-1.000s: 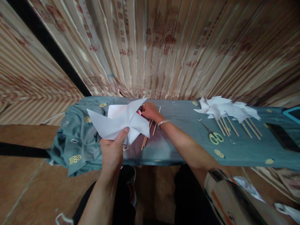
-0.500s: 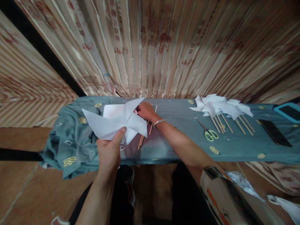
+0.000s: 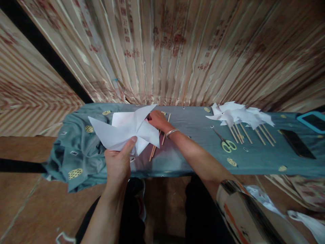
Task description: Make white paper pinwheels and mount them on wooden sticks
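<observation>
Seemingly mid-assembly, left fingers point(image 3: 131, 142) pinch a pinwheel point(image 3: 124, 131) that next needs steadying; sticks point(image 3: 152, 153) lie near right fingers point(image 3: 152, 117), hold unclear.

left grip point(image 3: 118, 163) partly hidden beneath paper pinwheel point(image 3: 122, 134), right grip point(image 3: 158, 121), fingertips unclear, blue-rimmed device point(image 3: 313, 121) cut off

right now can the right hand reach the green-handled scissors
Probably yes: the green-handled scissors lie uncovered on the patterned cloth and nothing seems to block the way, though the right hand is at the edge of the white paper pinwheel.
</observation>
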`<state>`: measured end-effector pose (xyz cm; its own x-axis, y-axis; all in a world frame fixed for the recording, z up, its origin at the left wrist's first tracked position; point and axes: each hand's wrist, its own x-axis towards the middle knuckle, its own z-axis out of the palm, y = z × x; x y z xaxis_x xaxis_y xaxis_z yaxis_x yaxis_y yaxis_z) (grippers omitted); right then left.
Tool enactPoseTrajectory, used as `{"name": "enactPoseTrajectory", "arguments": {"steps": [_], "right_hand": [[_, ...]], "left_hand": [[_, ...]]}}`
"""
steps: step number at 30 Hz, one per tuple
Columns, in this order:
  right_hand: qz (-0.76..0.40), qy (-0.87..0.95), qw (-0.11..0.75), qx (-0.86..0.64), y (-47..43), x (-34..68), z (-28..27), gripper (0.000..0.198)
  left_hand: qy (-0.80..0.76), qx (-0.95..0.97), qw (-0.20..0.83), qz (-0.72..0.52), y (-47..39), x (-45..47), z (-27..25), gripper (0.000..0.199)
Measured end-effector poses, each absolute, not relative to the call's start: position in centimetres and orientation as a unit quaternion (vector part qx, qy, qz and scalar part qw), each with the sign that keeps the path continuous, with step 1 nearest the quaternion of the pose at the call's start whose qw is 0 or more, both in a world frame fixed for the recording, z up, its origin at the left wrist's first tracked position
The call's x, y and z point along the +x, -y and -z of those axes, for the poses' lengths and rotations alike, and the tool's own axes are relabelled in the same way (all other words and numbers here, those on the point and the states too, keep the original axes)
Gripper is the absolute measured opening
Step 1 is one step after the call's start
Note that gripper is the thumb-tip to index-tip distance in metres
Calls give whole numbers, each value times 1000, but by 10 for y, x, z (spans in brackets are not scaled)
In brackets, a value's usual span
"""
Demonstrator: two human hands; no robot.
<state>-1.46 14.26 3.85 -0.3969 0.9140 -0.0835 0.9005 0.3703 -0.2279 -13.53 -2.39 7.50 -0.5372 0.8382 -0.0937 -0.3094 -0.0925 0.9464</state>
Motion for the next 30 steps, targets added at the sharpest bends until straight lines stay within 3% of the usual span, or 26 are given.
{"name": "enactPoseTrajectory", "arguments": {"steps": [30], "right_hand": [[-94, 812, 74, -571, -135, -19, -31, 34]], "left_hand": [[-528, 249, 416, -697, 27, -140, -68, 26]]}}
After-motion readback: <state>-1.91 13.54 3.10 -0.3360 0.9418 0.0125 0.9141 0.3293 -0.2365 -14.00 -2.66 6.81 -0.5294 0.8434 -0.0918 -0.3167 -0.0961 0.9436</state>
